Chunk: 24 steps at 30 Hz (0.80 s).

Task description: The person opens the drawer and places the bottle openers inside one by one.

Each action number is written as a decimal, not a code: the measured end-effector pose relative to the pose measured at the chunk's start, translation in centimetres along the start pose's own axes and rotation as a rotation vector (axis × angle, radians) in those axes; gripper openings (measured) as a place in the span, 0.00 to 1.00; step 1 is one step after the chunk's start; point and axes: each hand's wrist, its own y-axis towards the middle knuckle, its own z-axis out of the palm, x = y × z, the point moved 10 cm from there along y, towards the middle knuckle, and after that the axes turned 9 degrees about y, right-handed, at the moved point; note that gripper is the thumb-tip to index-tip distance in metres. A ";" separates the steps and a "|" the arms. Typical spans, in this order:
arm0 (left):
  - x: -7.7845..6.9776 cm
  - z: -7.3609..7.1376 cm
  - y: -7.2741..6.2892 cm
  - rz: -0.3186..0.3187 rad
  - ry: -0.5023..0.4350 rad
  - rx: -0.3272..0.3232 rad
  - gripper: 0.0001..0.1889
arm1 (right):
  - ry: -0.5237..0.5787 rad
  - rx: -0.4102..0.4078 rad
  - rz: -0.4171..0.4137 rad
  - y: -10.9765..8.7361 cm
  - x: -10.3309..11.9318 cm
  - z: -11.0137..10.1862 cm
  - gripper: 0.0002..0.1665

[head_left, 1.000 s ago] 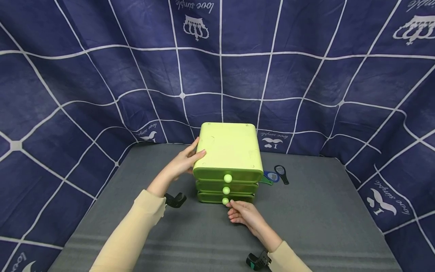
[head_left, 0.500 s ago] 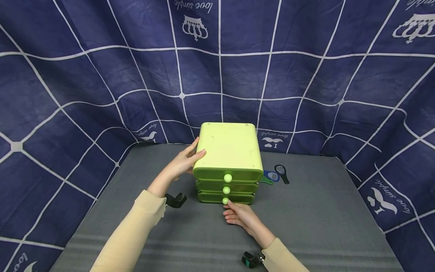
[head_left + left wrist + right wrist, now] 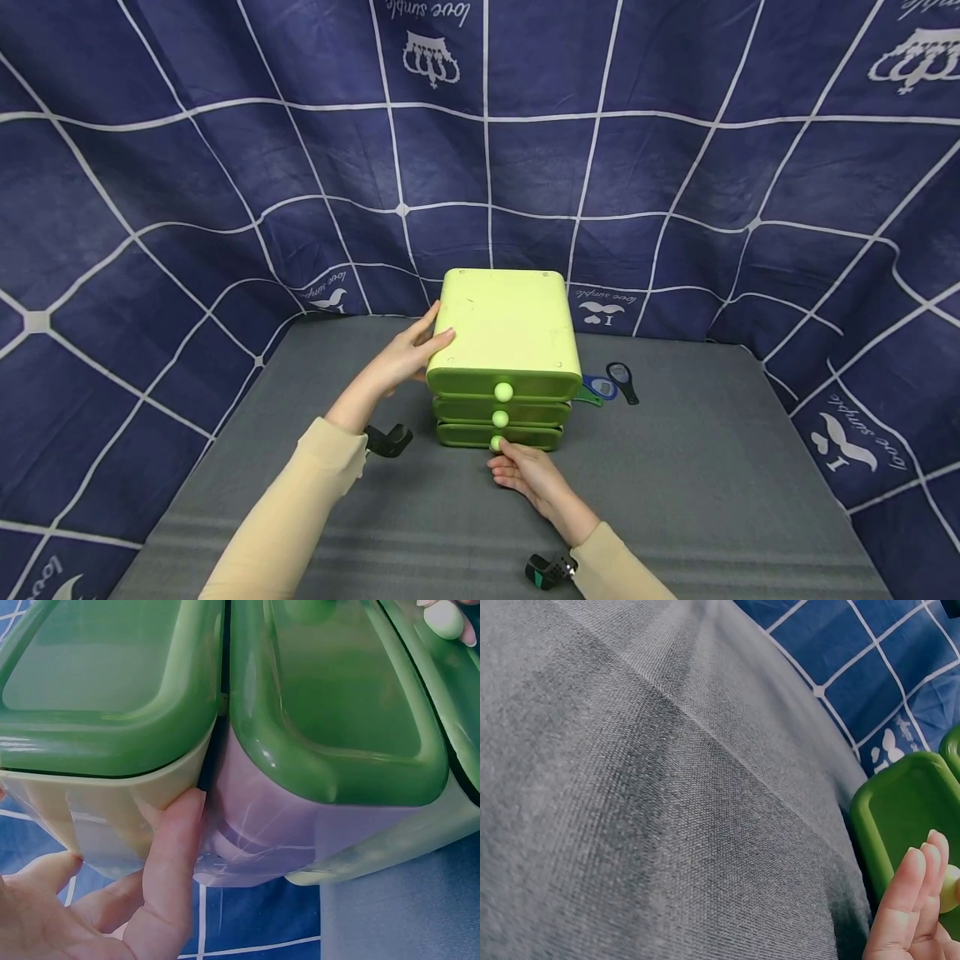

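Note:
A small three-drawer cabinet (image 3: 506, 321) with a pale yellow-green top and darker green drawer fronts stands on the grey cloth. My left hand (image 3: 400, 358) braces its left side, thumb at the top edge. In the left wrist view, extended fingers (image 3: 171, 862) touch the cream side wall of the top tier, beside a lilac middle tier (image 3: 262, 802). My right hand (image 3: 531, 477) pinches the round light-green knob (image 3: 496, 443) of the bottom drawer (image 3: 459, 435) between thumb and forefinger. The right wrist view catches the other fingers (image 3: 904, 892) extended beside that knob (image 3: 950, 889).
Right of the cabinet lie a black-handled tool (image 3: 622, 382), a blue one (image 3: 601, 387) and a green one (image 3: 588, 398), the last two partly hidden behind it. A blue gridded curtain (image 3: 525, 167) hangs around the grey surface (image 3: 712, 467).
My right hand has shifted slightly left, its thumb and forefinger coming further around the bottom knob. The left hand and the cabinet stay nearly still.

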 end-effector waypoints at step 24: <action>-0.1 0.0 -0.1 0.007 0.000 0.011 0.41 | 0.050 0.078 0.133 -4.1 -2.6 0.9 0.31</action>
